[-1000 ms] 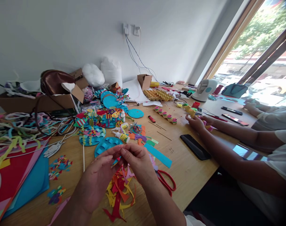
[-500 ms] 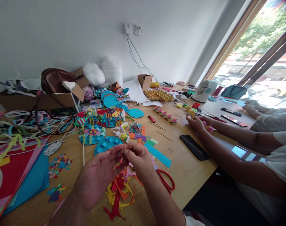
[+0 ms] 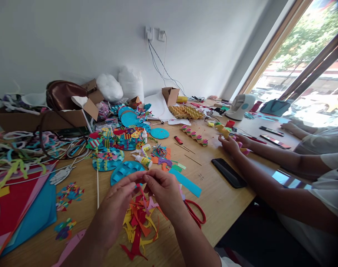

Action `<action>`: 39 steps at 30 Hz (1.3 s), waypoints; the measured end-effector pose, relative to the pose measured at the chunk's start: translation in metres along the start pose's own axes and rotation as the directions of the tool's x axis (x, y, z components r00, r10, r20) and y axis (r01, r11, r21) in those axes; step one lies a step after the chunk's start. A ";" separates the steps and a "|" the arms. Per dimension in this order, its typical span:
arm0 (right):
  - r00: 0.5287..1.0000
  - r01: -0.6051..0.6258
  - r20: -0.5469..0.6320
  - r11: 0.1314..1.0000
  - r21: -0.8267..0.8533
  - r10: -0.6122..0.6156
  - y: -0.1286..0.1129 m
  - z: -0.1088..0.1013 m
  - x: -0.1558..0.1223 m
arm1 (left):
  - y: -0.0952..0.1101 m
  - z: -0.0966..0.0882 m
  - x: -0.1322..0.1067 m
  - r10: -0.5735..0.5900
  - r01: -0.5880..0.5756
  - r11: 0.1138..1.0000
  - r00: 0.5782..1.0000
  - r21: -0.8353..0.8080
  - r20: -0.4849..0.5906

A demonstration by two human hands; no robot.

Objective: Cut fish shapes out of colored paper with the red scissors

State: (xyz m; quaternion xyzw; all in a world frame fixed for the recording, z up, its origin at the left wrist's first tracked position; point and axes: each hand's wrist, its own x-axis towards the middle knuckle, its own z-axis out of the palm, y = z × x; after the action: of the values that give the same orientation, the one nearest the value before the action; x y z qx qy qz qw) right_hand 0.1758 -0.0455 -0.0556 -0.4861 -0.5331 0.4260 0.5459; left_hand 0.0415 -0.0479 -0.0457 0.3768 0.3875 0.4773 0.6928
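My left hand (image 3: 115, 204) and my right hand (image 3: 163, 191) meet at the fingertips above the table, both closed in a pinch. Whatever they hold between them is too small and too covered by fingers to name. A speck of blue shows by my left fingertips. Below my hands lies a heap of red, orange and yellow paper scraps (image 3: 139, 222). Red-handled scissors (image 3: 199, 213) rest to the right of my right wrist. Just beyond my fingers is a blue disc with raised paper scales (image 3: 127, 172), and a glue bottle (image 3: 143, 161) lies behind it.
Another person's hands (image 3: 231, 146) work at the right, near a black phone (image 3: 228, 172). Small coloured paper bits (image 3: 69, 195) and coloured sheets (image 3: 27, 211) lie on the left. A blue strip (image 3: 185, 183) and wooden sticks (image 3: 193, 160) lie ahead.
My left hand has turned inward, its fingers curling closer to the thumb. The fingertips of both hands stay together. The view has shifted slightly.
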 end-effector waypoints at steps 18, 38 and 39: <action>0.998 0.049 -0.027 0.992 -0.119 -0.053 0.001 -0.007 0.001 | 0.009 -0.005 0.002 -0.101 0.109 0.993 0.986 -0.051 0.136; 0.996 0.051 -0.060 0.976 -0.210 -0.065 -0.002 -0.001 -0.001 | -0.012 -0.014 0.011 0.669 -0.675 -0.020 0.540 0.738 0.511; 0.995 0.065 -0.062 0.969 -0.237 -0.081 -0.003 -0.001 0.000 | -0.012 -0.014 0.011 0.676 -0.678 -0.022 0.531 0.735 0.510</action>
State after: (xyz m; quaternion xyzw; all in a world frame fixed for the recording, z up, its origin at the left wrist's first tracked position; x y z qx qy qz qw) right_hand 0.1762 -0.0464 -0.0532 -0.5422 -0.5774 0.3220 0.5186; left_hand 0.0365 -0.0382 -0.0643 0.8158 0.3392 0.4651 0.0554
